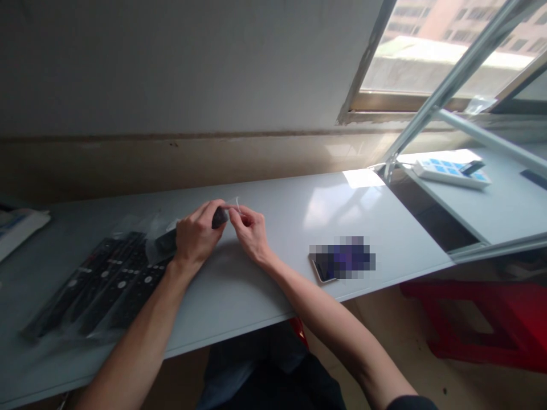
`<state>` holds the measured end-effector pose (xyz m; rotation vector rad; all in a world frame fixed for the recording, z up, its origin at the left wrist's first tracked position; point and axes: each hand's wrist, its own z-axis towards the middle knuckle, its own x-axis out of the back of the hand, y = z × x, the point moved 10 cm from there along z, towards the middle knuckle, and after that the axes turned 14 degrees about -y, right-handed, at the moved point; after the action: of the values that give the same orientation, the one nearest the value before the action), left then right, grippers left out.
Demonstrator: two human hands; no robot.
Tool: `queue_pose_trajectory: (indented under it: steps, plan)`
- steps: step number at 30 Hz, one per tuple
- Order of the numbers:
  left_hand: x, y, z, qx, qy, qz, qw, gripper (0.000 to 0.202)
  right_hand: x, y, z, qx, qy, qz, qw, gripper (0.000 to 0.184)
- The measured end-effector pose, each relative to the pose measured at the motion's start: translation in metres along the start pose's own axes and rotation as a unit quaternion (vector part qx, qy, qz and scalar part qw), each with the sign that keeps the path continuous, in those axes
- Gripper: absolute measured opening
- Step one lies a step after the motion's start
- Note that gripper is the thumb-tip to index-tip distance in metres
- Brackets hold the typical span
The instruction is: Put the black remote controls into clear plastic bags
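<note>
My left hand [197, 234] is closed around a black remote control [166, 243], which lies across the palm. One dark end of it sticks out past the fingers, and the middle is hidden by the hand. Close beside it, the thumb and fingers of my right hand [252, 232] are pinched on a thin clear plastic strip [238, 203], perhaps part of a wrapper. Both hands are held just over the grey table [273, 290]. To the left, several black remote controls [111, 285] lie side by side in clear plastic bags.
A phone [327, 270], partly blurred out, lies to the right. Beyond a metal frame [453, 74], a white power strip [453, 172] rests on another tabletop. A red stool [504, 307] stands below at the right. The wall [171, 74] runs along the table's back.
</note>
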<state>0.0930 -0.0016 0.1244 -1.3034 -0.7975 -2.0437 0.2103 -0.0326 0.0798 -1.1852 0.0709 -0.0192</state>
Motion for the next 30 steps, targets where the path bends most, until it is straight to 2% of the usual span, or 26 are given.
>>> queue_pose_trajectory:
  steps: [4,7,10,14,17,22,26,28,30]
  plan:
    - [-0.005,0.01,-0.001,-0.028,-0.02,-0.014,0.999,0.035,-0.009,-0.01,-0.005,0.035,-0.007,-0.081,0.996,0.056]
    - [0.001,0.008,0.0,-0.008,-0.002,-0.031,0.999,0.035,-0.005,-0.018,-0.008,0.048,0.025,-0.105,0.993,0.051]
    - [0.004,0.006,0.001,0.012,0.0,-0.048,0.999,0.04,0.015,-0.036,-0.012,0.083,0.095,-0.116,0.985,0.048]
    - [-0.004,0.008,0.002,0.028,-0.034,-0.055,0.998,0.052,0.048,-0.052,-0.016,0.113,0.194,-0.126,0.966,0.044]
    - [-0.008,0.007,0.001,0.045,-0.045,-0.055,0.996,0.048,0.059,-0.044,-0.013,0.071,0.212,-0.133,0.965,0.048]
    - [-0.008,-0.003,0.0,0.078,-0.039,-0.063,0.994,0.04,0.043,-0.022,-0.003,-0.01,0.13,-0.132,0.983,0.049]
    - [-0.008,-0.006,0.0,0.087,-0.036,-0.079,0.992,0.039,0.033,-0.016,0.001,-0.007,0.091,-0.069,0.993,0.047]
    - [-0.012,-0.002,0.002,0.085,-0.048,-0.083,0.992,0.045,0.038,-0.011,0.002,-0.008,0.11,-0.027,0.993,0.042]
    - [-0.021,0.004,0.003,0.085,-0.082,-0.079,0.99,0.055,0.05,-0.003,0.0,-0.027,0.159,-0.008,0.987,0.038]
